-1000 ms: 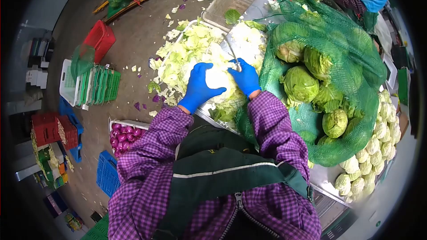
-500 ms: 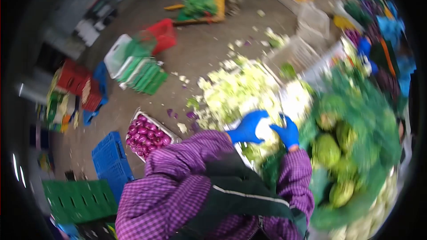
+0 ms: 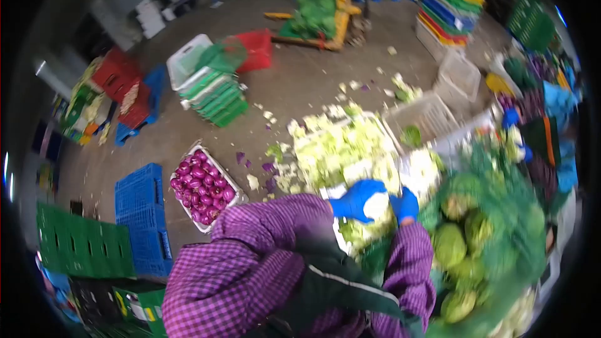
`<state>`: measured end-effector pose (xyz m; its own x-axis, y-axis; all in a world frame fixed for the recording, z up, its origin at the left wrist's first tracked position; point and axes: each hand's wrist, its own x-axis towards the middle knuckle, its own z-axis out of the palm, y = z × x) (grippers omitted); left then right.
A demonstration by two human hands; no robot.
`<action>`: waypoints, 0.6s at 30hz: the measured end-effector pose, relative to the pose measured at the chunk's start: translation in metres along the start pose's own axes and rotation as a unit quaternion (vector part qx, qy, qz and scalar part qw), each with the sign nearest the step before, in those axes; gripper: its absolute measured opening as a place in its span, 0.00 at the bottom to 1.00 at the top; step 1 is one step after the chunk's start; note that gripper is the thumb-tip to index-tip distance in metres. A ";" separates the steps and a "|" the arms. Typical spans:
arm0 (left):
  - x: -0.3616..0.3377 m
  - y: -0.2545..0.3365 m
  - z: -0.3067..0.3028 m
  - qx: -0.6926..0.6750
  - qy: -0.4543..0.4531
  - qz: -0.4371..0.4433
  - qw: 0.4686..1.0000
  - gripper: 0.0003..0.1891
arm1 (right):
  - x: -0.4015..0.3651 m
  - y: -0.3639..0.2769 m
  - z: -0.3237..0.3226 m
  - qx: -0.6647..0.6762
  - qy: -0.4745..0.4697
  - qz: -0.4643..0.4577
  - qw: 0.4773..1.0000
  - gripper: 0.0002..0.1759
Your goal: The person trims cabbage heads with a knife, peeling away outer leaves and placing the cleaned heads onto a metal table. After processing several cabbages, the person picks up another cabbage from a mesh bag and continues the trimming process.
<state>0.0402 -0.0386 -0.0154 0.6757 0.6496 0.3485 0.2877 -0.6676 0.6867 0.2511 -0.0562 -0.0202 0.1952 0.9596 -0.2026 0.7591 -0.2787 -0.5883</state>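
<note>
My left hand (image 3: 358,200), in a blue glove, is curved around a pale, overexposed cabbage (image 3: 377,206). Just right of it, my right hand (image 3: 405,205), also gloved in blue, is closed at the cabbage's side; what its fingers grip is too small to make out. Beyond both hands lies a heap of pale green cut leaves (image 3: 341,147) in a light crate. More whitish cabbage (image 3: 421,172) sits past my right hand. Green cabbages (image 3: 449,245) show in an open green net bag (image 3: 507,213) at the right.
A box of purple, round vegetables (image 3: 203,188) stands left on the floor, near a blue crate (image 3: 141,213). Stacked green crates (image 3: 216,97) are farther off. A grey crate (image 3: 422,119) lies ahead. A co-worker's blue-gloved hand (image 3: 511,117) shows at right. Leaf scraps litter the floor.
The view has shifted, so the surroundings sit differently in the frame. Both hands remain close together at the pale cabbage, with my right hand's fingers now more drawn in.
</note>
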 end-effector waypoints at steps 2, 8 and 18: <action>-0.005 -0.008 0.003 -0.048 0.019 0.017 0.999 0.46 | -0.001 0.005 0.005 0.004 0.028 0.007 1.000 0.32; -0.032 0.032 -0.035 0.040 0.013 -0.014 0.999 0.39 | -0.024 0.027 0.009 0.078 0.026 0.137 0.987 0.27; -0.024 0.026 -0.036 0.040 0.032 -0.165 0.985 0.51 | -0.060 -0.039 0.006 0.161 0.000 0.038 0.986 0.50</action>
<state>0.0071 -0.0584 0.0178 0.4928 0.8561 0.1559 0.5392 -0.4410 0.7174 0.2057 -0.1026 0.0099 0.2447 0.9352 -0.2558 0.5052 -0.3482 -0.7897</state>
